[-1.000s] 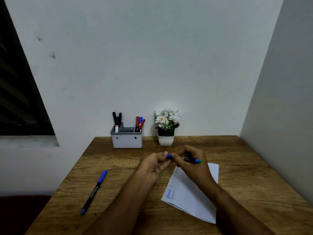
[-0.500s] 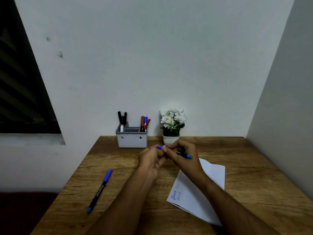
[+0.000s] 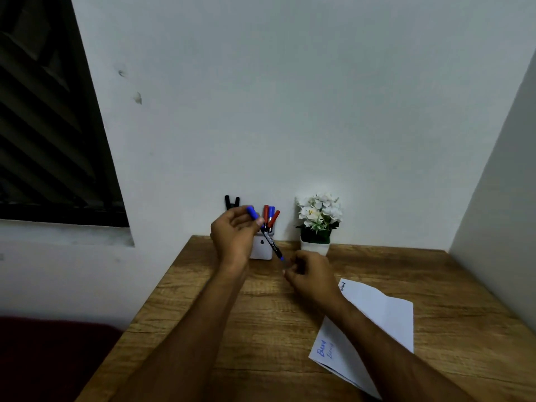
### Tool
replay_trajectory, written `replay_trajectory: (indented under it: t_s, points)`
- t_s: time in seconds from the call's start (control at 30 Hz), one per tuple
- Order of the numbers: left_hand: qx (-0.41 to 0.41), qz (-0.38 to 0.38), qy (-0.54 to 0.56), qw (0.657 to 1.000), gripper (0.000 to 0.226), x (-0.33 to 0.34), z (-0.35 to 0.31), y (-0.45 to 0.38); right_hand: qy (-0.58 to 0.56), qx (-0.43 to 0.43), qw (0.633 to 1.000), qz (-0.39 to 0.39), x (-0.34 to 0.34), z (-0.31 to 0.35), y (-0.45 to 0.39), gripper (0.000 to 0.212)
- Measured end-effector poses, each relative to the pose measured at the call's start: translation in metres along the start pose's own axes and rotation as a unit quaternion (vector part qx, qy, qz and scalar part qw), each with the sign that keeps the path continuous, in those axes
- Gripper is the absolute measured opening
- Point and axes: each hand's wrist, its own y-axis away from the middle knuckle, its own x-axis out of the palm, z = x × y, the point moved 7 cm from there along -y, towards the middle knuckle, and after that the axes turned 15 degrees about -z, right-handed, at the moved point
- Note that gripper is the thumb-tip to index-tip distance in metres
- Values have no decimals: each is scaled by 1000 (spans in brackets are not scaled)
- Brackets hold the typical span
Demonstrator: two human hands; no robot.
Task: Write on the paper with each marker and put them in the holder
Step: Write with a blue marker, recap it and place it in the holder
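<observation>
Six markers show in all: two black ones (image 3: 232, 202) stand at the left end of the white holder (image 3: 262, 248), two red (image 3: 265, 213) and one blue (image 3: 271, 213) stand at its right end, and one blue-capped marker (image 3: 268, 236) is in the left hand (image 3: 235, 236). That marker has a blue cap at its upper end, a dark barrel with pale lettering and a blue tip at its lower end; it slants down to the right in front of the holder, at the far side of the tabletop (image 3: 203, 329). The left grip is curled round it near the cap. The right hand (image 3: 311, 275) hovers just beside the lower tip, its fingers loosely curled and holding nothing. One folded paper (image 3: 374, 314) with blue writing lies on the near right, and one potted white flower (image 3: 317, 224) stands right of the holder.
</observation>
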Motion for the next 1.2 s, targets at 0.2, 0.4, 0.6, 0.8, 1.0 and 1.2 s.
replay_trajectory:
  t_s: [0.2, 0.4, 0.6, 0.8, 1.0, 1.2]
  points:
    - [140, 3, -71, 988, 30, 22, -28, -30, 71, -42, 997, 4, 12, 12, -26, 10]
    - [186, 8, -134, 973, 32, 44, -15, -55, 69, -47, 996, 17, 25, 4, -33, 12]
    - [175, 48, -230, 956, 28, 60, 25, -58, 74, -36, 996, 15, 29, -8, -37, 9]
    - [174, 55, -275, 944, 26, 55, 48, -55, 77, -37, 996, 29, 32, -15, -38, 10]
    - [209, 24, -297, 932, 19, 33, 41, -49, 72, -34, 996, 34, 32, -13, -32, 12]
    - [206, 37, -328, 921, 24, 4, 29, -36, 54, -27, 997, 48, 34, -4, -12, 14]
